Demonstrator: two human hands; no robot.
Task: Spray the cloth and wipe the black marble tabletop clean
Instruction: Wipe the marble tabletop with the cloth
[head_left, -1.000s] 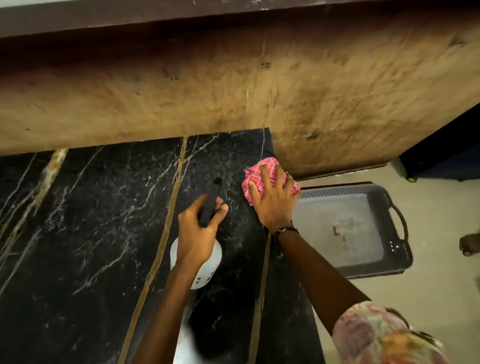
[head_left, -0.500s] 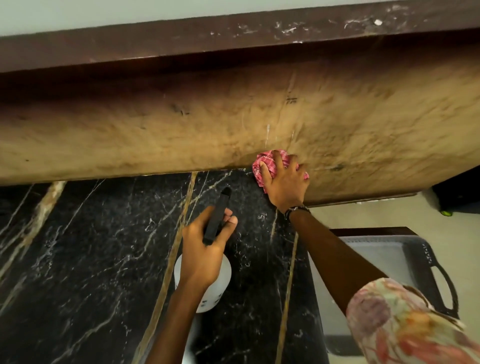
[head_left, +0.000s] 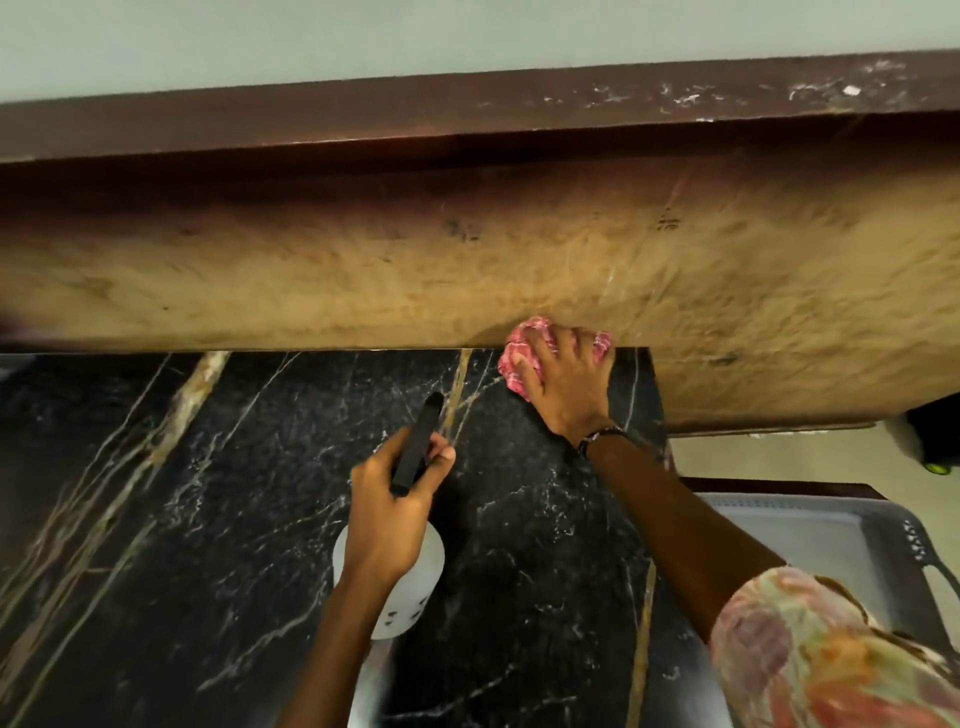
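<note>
Pink cloth (head_left: 524, 353) bunched under the right hand (head_left: 563, 382), pressed flat onto the far right corner of the black marble tabletop (head_left: 234, 493), right where the stone meets the tan wooden panel (head_left: 363, 280); fingers (head_left: 545, 348) spread over the cloth, pink folds showing past the fingertips and beside the thumb; palm down, grip a flat press rather than a pinch; dark bracelet (head_left: 602, 435) at the wrist, floral sleeve (head_left: 810, 654) further back along the arm.

Nearer the body and to the left of that press, left hand (head_left: 395, 514) wrapped around the black head of a spray bottle (head_left: 389, 587); nozzle (head_left: 418, 447) pointing away toward the cloth but well short of it; fingers closed firmly on the trigger part; white round body of the bottle below the fist, whether resting on the stone or lifted cannot tell.

Gold and white veins across the marble on both sides of the bottle; grey plastic tray (head_left: 831, 551) with perforated rim off the right edge of the table, below the right forearm; dark wooden ledge (head_left: 467, 119) above the tan panel.
</note>
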